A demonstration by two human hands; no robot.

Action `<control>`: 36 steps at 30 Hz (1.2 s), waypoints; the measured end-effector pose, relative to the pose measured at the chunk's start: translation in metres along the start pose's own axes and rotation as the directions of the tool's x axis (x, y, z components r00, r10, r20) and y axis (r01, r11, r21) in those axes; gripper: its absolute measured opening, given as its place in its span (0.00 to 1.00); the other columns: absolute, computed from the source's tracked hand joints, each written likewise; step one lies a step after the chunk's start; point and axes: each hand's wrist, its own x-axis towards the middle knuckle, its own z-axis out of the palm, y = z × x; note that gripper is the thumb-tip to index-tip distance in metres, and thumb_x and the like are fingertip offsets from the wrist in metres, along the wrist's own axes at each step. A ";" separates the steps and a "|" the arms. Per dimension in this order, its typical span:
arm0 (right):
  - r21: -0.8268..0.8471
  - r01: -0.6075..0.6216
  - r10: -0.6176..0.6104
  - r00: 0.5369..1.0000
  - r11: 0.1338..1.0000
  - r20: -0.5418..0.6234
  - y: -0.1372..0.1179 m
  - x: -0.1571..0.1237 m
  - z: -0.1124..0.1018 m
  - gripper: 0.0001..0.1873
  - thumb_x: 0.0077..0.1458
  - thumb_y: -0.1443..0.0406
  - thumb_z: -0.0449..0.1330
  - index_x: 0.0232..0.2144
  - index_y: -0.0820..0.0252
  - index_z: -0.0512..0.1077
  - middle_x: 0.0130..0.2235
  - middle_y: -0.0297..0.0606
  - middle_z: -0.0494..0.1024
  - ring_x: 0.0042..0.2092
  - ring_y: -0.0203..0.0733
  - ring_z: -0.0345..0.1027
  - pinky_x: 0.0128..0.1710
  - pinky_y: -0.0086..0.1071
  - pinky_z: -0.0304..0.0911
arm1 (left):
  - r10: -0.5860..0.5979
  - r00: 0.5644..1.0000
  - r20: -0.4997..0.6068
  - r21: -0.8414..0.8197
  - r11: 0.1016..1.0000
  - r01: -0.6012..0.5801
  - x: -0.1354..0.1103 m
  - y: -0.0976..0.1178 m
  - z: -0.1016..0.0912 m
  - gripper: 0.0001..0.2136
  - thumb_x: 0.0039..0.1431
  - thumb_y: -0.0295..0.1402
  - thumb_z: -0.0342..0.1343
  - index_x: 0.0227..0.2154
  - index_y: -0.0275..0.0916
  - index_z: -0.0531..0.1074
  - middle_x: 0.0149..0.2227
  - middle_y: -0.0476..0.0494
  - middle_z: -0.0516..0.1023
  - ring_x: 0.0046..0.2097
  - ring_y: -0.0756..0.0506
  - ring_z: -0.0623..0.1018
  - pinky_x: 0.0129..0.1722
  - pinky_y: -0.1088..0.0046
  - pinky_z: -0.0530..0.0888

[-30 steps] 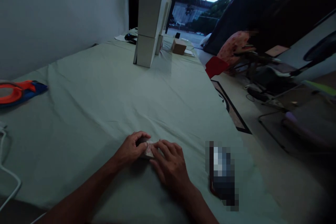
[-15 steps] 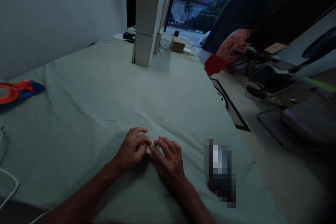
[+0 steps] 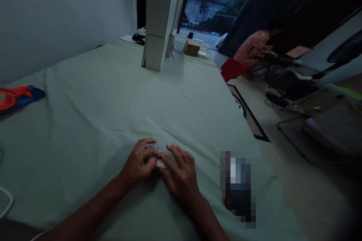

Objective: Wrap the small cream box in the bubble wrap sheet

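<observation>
My left hand (image 3: 140,163) and my right hand (image 3: 181,173) meet on the pale green cloth (image 3: 113,94) near the table's front edge. Between them sits a small pale object with a reddish mark (image 3: 161,163), mostly hidden by the fingers; it looks like a small box or a stack of cards. The left hand's fingers curl round its left side. The right hand's fingers press on its top and right side.
Tall white boxes (image 3: 160,19) stand at the far middle, a small brown box (image 3: 192,47) beyond them. An orange and blue item (image 3: 17,97) lies at the left edge. A dark blurred object (image 3: 239,188) lies to the right. A seated person (image 3: 253,47) is far right.
Both hands have stayed together on the small object, shifting their fingers slightly. The view has drifted a little, so the orange item sits nearer the left edge.
</observation>
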 end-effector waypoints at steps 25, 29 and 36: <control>-0.047 0.027 -0.026 1.000 0.999 0.011 0.002 -0.004 0.007 0.14 0.62 0.64 0.55 0.49 0.57 0.70 0.57 0.46 0.71 0.60 0.49 0.60 0.55 0.45 0.54 | 0.091 0.994 -0.053 0.097 0.992 -0.086 -0.010 -0.003 0.003 0.13 0.54 0.23 0.50 0.37 0.41 0.77 0.57 0.39 0.66 0.58 0.39 0.67 0.53 0.58 0.69; 0.013 0.016 -0.017 1.000 1.000 0.024 0.003 -0.002 0.005 0.13 0.60 0.63 0.57 0.48 0.56 0.70 0.57 0.45 0.71 0.59 0.50 0.60 0.55 0.45 0.54 | 0.048 0.998 -0.040 0.056 0.997 -0.045 -0.010 -0.005 0.005 0.14 0.54 0.24 0.49 0.38 0.42 0.77 0.56 0.40 0.67 0.58 0.39 0.67 0.55 0.56 0.67; 0.331 -0.217 0.254 0.964 0.919 -0.074 0.012 -0.005 -0.010 0.13 0.60 0.62 0.57 0.47 0.55 0.67 0.57 0.46 0.69 0.59 0.50 0.62 0.55 0.47 0.59 | -0.104 0.991 -0.081 -0.164 0.982 0.090 -0.007 0.003 0.001 0.12 0.49 0.26 0.51 0.35 0.41 0.76 0.57 0.41 0.66 0.58 0.39 0.68 0.57 0.58 0.67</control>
